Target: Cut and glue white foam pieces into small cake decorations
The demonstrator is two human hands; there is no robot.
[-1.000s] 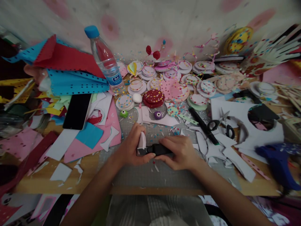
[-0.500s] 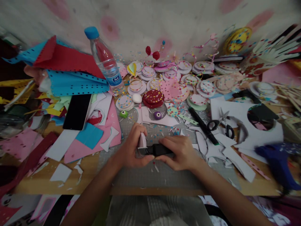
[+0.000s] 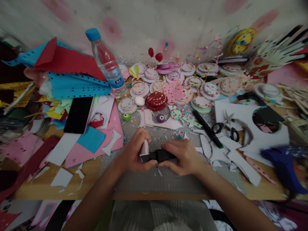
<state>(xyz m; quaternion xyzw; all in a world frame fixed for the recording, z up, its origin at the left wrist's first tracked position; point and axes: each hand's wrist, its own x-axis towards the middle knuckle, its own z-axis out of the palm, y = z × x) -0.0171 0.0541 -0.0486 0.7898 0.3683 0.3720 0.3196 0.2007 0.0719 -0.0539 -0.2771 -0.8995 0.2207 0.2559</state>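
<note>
My left hand [image 3: 137,150] is closed around a small stack of white paper pieces [image 3: 145,148], curved along the edge. In my right hand [image 3: 184,157] is a black tool [image 3: 163,155] that looks like a stapler, its narrow end pointing left. That end meets the lower edge of the white pieces, and my left thumb lies along its near side. My fingers hide part of both things. Both hands are just above the grey cutting mat [image 3: 154,183].
Beyond my hands stand small decorated paper discs [image 3: 156,101] and a water bottle [image 3: 108,65]. On the right lie scissors [image 3: 229,123], a black cutter [image 3: 208,130] and a blue glue gun [image 3: 284,170]. A phone [image 3: 79,115] rests among paper scraps on the left.
The white pieces and the black tool's narrow end have tilted slightly and dipped a little. Both hands keep their grip.
</note>
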